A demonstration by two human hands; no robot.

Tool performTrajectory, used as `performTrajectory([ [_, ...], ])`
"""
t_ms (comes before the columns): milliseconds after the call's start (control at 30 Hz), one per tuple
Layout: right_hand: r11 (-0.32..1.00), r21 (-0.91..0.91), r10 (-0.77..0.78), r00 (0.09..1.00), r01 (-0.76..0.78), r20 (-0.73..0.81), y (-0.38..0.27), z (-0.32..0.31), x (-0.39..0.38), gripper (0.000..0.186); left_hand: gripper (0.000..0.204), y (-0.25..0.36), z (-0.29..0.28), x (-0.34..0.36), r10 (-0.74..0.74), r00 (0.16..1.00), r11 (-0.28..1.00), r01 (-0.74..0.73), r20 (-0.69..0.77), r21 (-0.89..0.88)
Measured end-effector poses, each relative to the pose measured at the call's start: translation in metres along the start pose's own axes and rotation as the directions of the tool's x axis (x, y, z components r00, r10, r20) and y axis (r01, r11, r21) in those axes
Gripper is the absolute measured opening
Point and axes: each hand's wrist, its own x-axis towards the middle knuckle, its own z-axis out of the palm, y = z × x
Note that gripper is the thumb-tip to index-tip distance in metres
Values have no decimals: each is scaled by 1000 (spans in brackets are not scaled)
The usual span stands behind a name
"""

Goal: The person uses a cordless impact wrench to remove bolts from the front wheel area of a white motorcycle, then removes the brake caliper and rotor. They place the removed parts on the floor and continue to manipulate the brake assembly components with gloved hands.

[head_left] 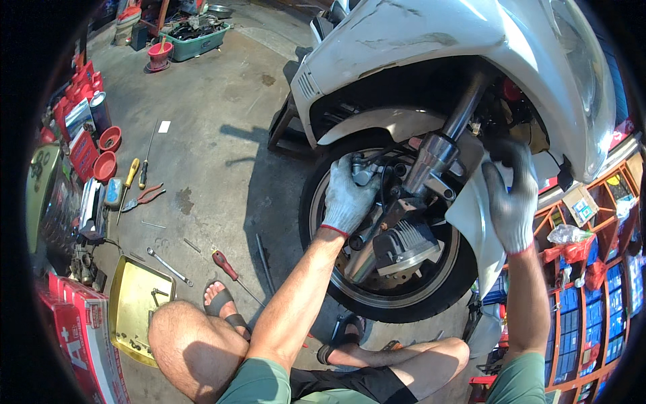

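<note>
My left hand [347, 196], in a white knit glove with a red cuff, has its fingers closed round a small silver metal fitting [364, 175] beside the fork. My right hand [513, 198], gloved alike, is raised beside the loose-looking white fender [476, 222]. Its thumb and fingers are apart; the fingertips are dark and blurred, and I make out nothing between them. Between the hands run the metal front fork [431, 161] and a finned grey part [407, 246]. Behind them is the front wheel's black tire [397, 314], under the scooter's white body [410, 40].
On the concrete lie a red-handled screwdriver [225, 265], a wrench [168, 266], pliers [142, 197] and a yellow-handled screwdriver [132, 172]. A yellow tray [134, 283] with small parts sits left of my knee. Orange shelving [558, 310] stands at the right, and a green tub [198, 46] farther back.
</note>
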Motion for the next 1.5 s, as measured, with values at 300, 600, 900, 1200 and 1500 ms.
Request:
performTrajectory([
  [300, 974, 210, -111, 989, 89, 97, -54, -19, -85, 39, 65, 4, 4, 1, -14, 999, 1000, 14, 45, 3],
  [600, 914, 400, -106, 914, -66, 391, -65, 5, -155, 30, 69, 8, -4, -3, -38, 989, 999, 40, 141, -6],
  [900, 830, 313, 220, 787, -461, 577, -62, 33, -178, 19, 65, 1, -15, 4, -66, 969, 992, 89, 236, -84],
  [1200, 932, 220, 206, 922, -287, 328, -28, 40, -208, 20, 69, 13, -28, 11, -110, 945, 994, 111, 309, 15],
  [1500, 981, 69, 165, 969, -180, 182, 1, 63, -238, 33, 67, 18, -32, 12, -83, 947, 995, 93, 309, -19],
])
